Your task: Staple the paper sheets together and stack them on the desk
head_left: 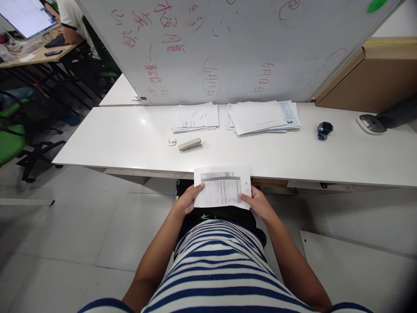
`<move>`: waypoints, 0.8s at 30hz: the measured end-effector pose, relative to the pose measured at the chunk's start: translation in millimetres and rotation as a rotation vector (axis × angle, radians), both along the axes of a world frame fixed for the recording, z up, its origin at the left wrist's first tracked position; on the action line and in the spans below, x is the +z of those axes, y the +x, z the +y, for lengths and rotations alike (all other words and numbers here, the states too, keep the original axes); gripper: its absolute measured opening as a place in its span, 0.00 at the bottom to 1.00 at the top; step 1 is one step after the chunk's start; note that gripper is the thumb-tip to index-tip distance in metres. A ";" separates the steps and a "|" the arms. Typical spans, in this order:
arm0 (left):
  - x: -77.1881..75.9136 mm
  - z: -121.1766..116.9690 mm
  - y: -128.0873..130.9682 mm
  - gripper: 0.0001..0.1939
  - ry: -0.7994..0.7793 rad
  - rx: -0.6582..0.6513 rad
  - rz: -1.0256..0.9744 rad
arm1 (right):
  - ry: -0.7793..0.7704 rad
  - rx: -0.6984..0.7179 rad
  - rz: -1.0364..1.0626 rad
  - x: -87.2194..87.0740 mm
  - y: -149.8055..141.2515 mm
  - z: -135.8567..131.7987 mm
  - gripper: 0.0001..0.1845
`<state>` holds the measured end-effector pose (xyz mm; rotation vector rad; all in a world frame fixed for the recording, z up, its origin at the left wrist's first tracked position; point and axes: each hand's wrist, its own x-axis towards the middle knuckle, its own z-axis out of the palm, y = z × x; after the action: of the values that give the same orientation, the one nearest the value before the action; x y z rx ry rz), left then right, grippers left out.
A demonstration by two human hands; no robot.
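Note:
My left hand point(188, 200) and my right hand point(259, 203) hold a printed sheet of paper point(221, 191) by its two sides, thumbs on top and the other fingers out of sight underneath. Its far edge overlaps the front edge of the white desk point(124, 143). Whether it is one sheet or more, I cannot tell. Beyond it on the desk lies a grey stapler point(190, 144), with a small round white object point(171, 142) just left of it. Farther back are a left paper stack point(197, 116) and a wider right paper stack point(260, 118).
A whiteboard point(241, 48) with red writing stands along the desk's back. To the right are a dark watch-like object point(325, 130), a computer mouse point(372, 124) and a cardboard box point(374, 78). A green chair point(13, 134) stands at left; another person point(73, 26) sits beyond.

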<state>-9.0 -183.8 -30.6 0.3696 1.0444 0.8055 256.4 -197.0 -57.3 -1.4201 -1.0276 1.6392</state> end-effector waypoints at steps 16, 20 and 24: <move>49.1 25.9 1.9 0.20 0.550 0.017 0.438 | 0.221 -0.042 -0.315 67.5 -4.1 29.5 0.26; 79.9 53.0 2.6 0.20 0.765 0.053 0.447 | 0.429 -0.155 -0.333 96.7 -16.8 49.8 0.25; 78.1 79.4 4.3 0.23 0.828 0.106 0.502 | 0.508 -0.204 -0.307 95.6 -35.7 68.7 0.27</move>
<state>-4.7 -104.3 47.5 1.2783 1.1555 1.2655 220.7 -128.2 38.3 -1.3878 -1.3089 0.9393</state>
